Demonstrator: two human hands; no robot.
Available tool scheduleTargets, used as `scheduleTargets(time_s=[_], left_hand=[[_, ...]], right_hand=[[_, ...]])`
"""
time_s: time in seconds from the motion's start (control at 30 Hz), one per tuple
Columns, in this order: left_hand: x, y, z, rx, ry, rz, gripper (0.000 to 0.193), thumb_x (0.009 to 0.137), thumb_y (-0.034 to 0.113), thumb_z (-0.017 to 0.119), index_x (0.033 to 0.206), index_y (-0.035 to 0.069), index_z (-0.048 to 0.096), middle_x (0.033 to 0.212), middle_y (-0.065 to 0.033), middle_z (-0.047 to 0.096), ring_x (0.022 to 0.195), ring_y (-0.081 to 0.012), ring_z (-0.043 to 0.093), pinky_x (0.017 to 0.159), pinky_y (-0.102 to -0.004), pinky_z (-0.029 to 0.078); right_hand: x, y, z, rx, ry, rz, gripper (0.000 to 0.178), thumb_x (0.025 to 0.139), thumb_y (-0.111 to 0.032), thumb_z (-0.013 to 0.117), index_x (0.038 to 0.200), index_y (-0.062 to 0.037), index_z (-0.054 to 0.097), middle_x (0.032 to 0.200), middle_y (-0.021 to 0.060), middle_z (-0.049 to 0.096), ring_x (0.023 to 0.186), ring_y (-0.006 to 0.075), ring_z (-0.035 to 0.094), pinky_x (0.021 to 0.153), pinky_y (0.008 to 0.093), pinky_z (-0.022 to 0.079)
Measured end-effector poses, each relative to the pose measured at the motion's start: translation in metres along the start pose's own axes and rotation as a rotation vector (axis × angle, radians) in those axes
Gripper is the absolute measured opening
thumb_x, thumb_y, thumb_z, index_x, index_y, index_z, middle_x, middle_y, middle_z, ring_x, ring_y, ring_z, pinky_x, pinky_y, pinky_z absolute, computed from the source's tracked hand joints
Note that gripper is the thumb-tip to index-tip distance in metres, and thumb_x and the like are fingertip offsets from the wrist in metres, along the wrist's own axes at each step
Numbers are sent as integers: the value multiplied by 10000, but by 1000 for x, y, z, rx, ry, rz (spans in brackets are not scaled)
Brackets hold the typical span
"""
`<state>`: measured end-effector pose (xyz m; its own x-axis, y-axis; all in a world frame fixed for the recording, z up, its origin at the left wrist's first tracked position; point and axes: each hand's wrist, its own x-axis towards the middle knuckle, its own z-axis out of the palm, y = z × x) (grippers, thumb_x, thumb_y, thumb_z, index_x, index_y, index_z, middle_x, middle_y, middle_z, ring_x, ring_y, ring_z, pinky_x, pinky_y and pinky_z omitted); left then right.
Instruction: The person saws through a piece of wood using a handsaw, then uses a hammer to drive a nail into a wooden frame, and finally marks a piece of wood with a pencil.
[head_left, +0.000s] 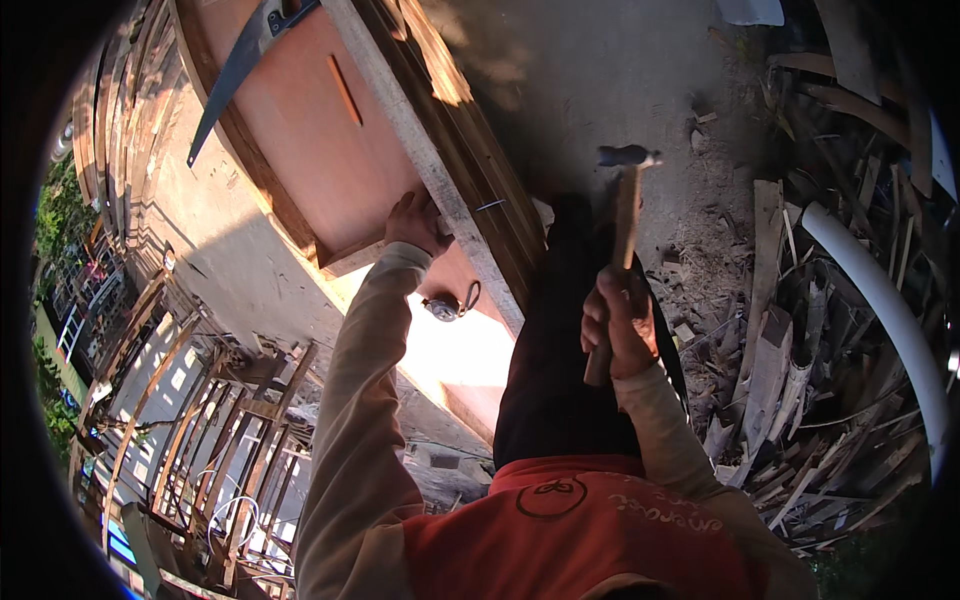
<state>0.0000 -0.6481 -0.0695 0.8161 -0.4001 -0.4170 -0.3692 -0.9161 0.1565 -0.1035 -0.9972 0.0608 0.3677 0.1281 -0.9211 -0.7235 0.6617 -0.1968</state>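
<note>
My right hand (622, 322) is closed round the wooden handle of a hammer (627, 215), held upright with its metal head away from me, to the right of a wooden frame. My left hand (418, 224) lies inside the frame, fingers curled over the end of a short wooden crosspiece (355, 257) where it meets the long side beam (425, 130). From that beam's outer side sticks a nail (490, 205), apart from the hammer. A small tape measure with a strap (446, 305) rests on the pinkish panel (300, 120) just nearer than my left hand.
A handsaw (235, 80) lies across the frame's far left edge, and a flat orange-brown stick (344, 90) is on the panel. Scrap wood (790, 370) and a curved white pipe (880, 300) fill the right side. Slatted wooden frames (220, 430) stand at lower left.
</note>
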Motion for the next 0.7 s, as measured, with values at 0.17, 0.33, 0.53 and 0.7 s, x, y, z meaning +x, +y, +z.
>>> scheduleTargets(time_s=[0.17, 0.33, 0.53, 0.7], left_hand=[[-10, -2, 14, -10, 14, 37, 581, 625, 281, 858, 1174, 169, 704, 1245, -90, 640, 1054, -342, 629, 866, -468, 574], [-19, -10, 22, 22, 59, 47, 583, 625, 276, 860, 1174, 161, 704, 1261, -94, 638, 1068, -344, 626, 869, -468, 572], [-14, -8, 13, 3, 36, 52, 600, 625, 272, 859, 1193, 165, 698, 1294, -98, 627, 1083, -342, 623, 876, -475, 571], [-33, -16, 25, 9, 22, -8, 614, 622, 278, 864, 1203, 175, 691, 1308, -97, 625, 1070, -330, 623, 882, -479, 566]], right_hand=[[18, 38, 12, 391, 209, -355, 226, 1038, -350, 612, 1019, -168, 479, 683, -31, 459, 477, 101, 450, 456, 300, 429], [-2, 42, 24, 33, -236, 326, 209, 1041, -325, 589, 1016, -160, 462, 731, -20, 486, 509, 108, 481, 463, 308, 443], [17, 22, 26, 313, 240, -448, 236, 1028, -332, 603, 993, -158, 446, 717, -14, 485, 505, 104, 489, 434, 303, 429], [-6, 53, 21, 81, -28, 84, 226, 1020, -308, 609, 991, -155, 445, 711, -13, 488, 478, 106, 478, 405, 307, 409]])
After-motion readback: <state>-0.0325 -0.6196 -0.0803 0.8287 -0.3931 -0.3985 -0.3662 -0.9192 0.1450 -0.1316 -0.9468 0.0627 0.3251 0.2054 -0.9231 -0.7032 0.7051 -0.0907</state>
